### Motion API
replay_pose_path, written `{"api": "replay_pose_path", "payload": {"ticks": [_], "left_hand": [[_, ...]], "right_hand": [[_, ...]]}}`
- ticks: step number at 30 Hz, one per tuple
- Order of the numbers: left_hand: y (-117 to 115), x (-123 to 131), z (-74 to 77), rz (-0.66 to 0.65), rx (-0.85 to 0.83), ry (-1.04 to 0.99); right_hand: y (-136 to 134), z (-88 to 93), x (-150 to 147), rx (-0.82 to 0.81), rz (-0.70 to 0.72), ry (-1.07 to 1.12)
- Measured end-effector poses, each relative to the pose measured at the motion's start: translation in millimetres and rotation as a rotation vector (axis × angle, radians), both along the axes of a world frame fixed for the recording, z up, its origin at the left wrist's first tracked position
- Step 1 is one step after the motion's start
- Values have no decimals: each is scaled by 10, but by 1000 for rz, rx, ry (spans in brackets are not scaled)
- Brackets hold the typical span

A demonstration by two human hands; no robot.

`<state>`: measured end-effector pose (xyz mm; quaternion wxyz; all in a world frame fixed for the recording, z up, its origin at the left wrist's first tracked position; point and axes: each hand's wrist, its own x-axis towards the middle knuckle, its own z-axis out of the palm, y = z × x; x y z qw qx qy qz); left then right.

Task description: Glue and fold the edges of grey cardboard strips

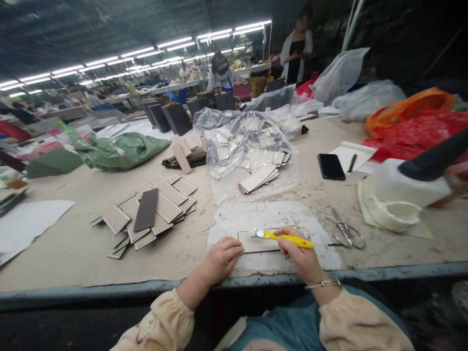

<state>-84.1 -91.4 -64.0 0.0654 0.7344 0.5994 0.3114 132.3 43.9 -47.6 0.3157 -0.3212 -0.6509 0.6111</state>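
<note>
My right hand (298,254) grips a yellow-handled paintbrush (288,239), its bristles pointing left over a flat beige panel with dark edges (250,243). At the panel's left end is my left hand (224,256), fingers together and bent against it. Under the panel lies a stained white sheet (281,212). To the left, similar beige pieces (168,197) are spread in an overlapping pile, with one dark grey piece (146,209) face up on top. A clear plastic bag (252,129) full of smaller beige pieces rests beyond the sheet.
Scissors (345,231) lie right of the sheet, near a white plastic container (402,183) and a tape roll (395,214). Farther back are a black phone (331,166), a red bag (420,134) and a green bag (122,148). Other people work in the background.
</note>
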Motion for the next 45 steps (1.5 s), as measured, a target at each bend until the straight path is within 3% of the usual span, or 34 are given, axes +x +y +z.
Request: {"api": "replay_pose_path", "payload": {"ticks": [8, 14, 21, 31, 45], "left_hand": [[-26, 28, -45, 34, 55, -4], [-6, 29, -56, 12, 127, 12], [5, 43, 19, 23, 102, 48], [-1, 37, 47, 14, 87, 49], [-2, 11, 19, -10, 61, 35]], "right_hand": [[-43, 98, -145, -87, 119, -63], [-35, 80, -184, -48, 145, -144], [20, 88, -146, 34, 34, -211], [207, 124, 208, 141, -188, -266], [296, 174, 539, 496, -383, -351]]}}
